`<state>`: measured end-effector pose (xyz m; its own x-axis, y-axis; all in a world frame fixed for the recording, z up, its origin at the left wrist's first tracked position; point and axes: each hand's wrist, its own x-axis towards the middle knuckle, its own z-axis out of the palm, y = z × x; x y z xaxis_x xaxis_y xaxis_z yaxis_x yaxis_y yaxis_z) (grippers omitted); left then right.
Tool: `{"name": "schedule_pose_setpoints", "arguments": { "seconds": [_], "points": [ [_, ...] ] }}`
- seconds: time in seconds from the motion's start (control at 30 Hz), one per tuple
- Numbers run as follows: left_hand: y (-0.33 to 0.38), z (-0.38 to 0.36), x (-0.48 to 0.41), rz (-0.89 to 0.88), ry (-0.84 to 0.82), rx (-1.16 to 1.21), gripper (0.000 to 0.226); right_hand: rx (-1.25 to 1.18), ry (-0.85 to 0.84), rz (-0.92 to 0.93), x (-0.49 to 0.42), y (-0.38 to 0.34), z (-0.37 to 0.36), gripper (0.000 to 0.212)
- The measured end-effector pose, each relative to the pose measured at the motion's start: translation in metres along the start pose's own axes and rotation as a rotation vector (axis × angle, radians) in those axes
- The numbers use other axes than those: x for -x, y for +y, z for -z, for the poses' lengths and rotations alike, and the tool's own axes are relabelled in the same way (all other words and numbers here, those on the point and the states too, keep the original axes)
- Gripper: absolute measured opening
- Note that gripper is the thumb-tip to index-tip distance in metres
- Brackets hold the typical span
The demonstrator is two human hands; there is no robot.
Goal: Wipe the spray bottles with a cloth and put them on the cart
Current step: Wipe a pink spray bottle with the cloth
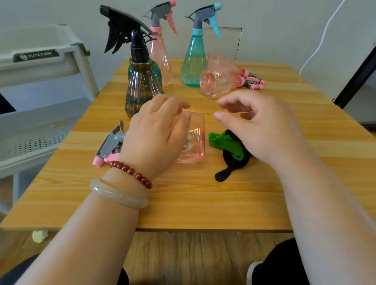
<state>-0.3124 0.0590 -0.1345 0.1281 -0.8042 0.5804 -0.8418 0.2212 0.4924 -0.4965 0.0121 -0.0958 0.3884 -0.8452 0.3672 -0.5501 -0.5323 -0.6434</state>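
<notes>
Head view, from left to right: a white cart stands at the far left beside the wooden table, with nothing from the task on the shelves that show. On the near left of the table a pink spray bottle lies on its side, its grey and pink trigger head pointing left. The left hand lies over this bottle with fingers curved round its body, grasping it; the wrist wears a red bead bracelet and a pale bangle. Just beyond the hand stands a brown spray bottle with a black trigger, and a dark teal bottle is partly hidden behind it. Farther back stand an upright pink spray bottle and, to its right, an upright teal spray bottle. Right of that one, a second pink bottle lies on its side, base toward the camera. Nearer, right of the grasped bottle, a green cloth rests bunched on a black cloth. The right hand hovers over both cloths, fingers loosely bent and apart, holding nothing. A white cable runs down the far right wall.
</notes>
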Motion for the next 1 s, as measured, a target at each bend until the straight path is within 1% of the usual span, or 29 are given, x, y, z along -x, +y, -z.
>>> {"name": "schedule_pose_setpoints", "arguments": {
  "seconds": [0.03,0.07,0.1,0.13,0.17,0.2,0.23,0.3,0.43,0.53,0.67,0.73,0.77,0.8,0.87,0.93,0.97,1.0],
  "points": [
    [0.0,0.001,0.0,0.011,0.016,0.043,0.046,-0.099,-0.053,-0.005,0.001,-0.004,0.0,0.032],
    [0.0,0.003,0.001,0.026,0.038,0.097,0.04,-0.172,-0.132,-0.023,0.002,-0.007,-0.002,0.046],
    [0.0,0.004,0.001,0.039,0.065,0.153,0.034,-0.206,-0.214,-0.048,0.003,-0.009,-0.006,0.066],
    [0.001,0.005,0.002,0.047,0.092,0.199,0.03,-0.203,-0.285,-0.072,0.004,-0.01,-0.011,0.085],
    [0.001,0.006,0.003,0.049,0.114,0.224,0.028,-0.171,-0.336,-0.087,0.005,-0.01,-0.016,0.1],
    [0.001,0.006,0.003,0.043,0.129,0.225,0.026,-0.12,-0.359,-0.086,0.006,-0.011,-0.021,0.107],
    [0.001,0.006,0.004,0.029,0.141,0.205,0.025,-0.063,-0.357,-0.064,0.006,-0.011,-0.025,0.109],
    [0.0,0.006,0.004,-0.011,0.159,0.143,0.025,0.001,-0.324,-0.002,0.006,-0.01,-0.03,0.106],
    [-0.002,0.009,0.005,-0.051,0.167,0.036,0.032,-0.008,-0.295,0.035,0.005,-0.004,-0.028,0.098],
    [-0.003,0.012,0.006,-0.052,0.207,0.035,0.03,0.005,-0.306,0.042,0.005,0.0,-0.021,0.09],
    [0.012,0.021,0.006,-0.117,0.324,0.061,0.019,-0.081,-0.231,0.013,0.005,0.009,-0.012,0.083],
    [0.025,0.03,0.007,-0.095,0.333,0.116,0.019,-0.167,-0.202,-0.003,0.006,0.013,-0.006,0.078],
    [0.032,0.036,0.007,-0.034,0.28,0.161,0.021,-0.205,-0.19,0.001,0.006,0.015,-0.003,0.077],
    [0.039,0.04,0.006,0.058,0.182,0.189,0.026,-0.248,-0.171,0.005,0.006,0.016,-0.001,0.077],
    [0.048,0.042,0.004,0.278,-0.086,0.175,0.038,-0.352,-0.106,0.002,0.005,0.019,0.002,0.077],
    [0.049,0.037,0.003,0.467,-0.288,0.161,0.049,-0.405,-0.02,-0.015,0.004,0.022,0.003,0.078],
    [0.047,0.033,0.003,0.519,-0.332,0.158,0.056,-0.408,0.022,-0.017,0.004,0.024,0.003,0.077],
    [0.044,0.029,0.004,0.545,-0.342,0.163,0.062,-0.405,0.059,-0.017,0.004,0.024,0.002,0.077]
  ]
}}
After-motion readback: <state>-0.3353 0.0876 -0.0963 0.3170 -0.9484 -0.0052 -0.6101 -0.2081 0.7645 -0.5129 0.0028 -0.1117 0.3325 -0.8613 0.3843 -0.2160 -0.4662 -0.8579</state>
